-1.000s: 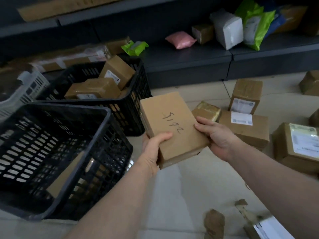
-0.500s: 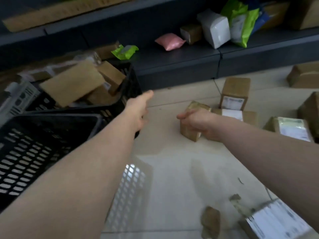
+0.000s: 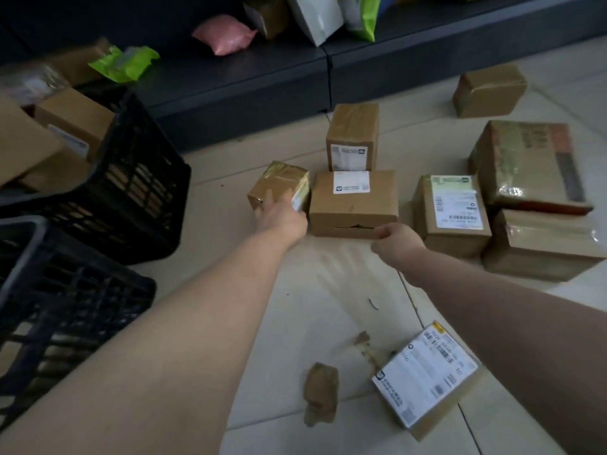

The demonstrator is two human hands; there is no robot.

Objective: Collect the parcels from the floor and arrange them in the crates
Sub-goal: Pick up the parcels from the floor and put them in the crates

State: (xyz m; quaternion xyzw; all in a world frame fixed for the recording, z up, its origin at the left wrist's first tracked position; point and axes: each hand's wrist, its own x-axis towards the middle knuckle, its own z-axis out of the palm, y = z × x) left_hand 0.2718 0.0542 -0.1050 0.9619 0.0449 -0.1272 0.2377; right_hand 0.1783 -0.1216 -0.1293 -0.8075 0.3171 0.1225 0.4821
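Several brown parcels lie on the tiled floor. My left hand (image 3: pixel 281 216) reaches onto a small taped box (image 3: pixel 279 182), fingers wrapped over its near face. Right beside it lies a flat brown box (image 3: pixel 353 205) with a white label; my right hand (image 3: pixel 397 244) is curled at its near right corner, thumb on the front edge. Two black crates stand at the left: the far crate (image 3: pixel 138 192) holds several brown boxes, and only the wall and rim of the near crate (image 3: pixel 65 307) are in view.
More parcels: an upright box (image 3: pixel 353 136), a labelled box (image 3: pixel 453 211), a big taped box (image 3: pixel 532 165) on another, a far box (image 3: pixel 489 90), a flat labelled parcel (image 3: pixel 427 376) and crumpled paper (image 3: pixel 320 392) near me. A dark low shelf (image 3: pixel 262 73) runs behind.
The box with handwriting left my hands and went into the far crate. Both hands then moved down to the floor parcels; my left hand swung from the crate onto the small taped box.
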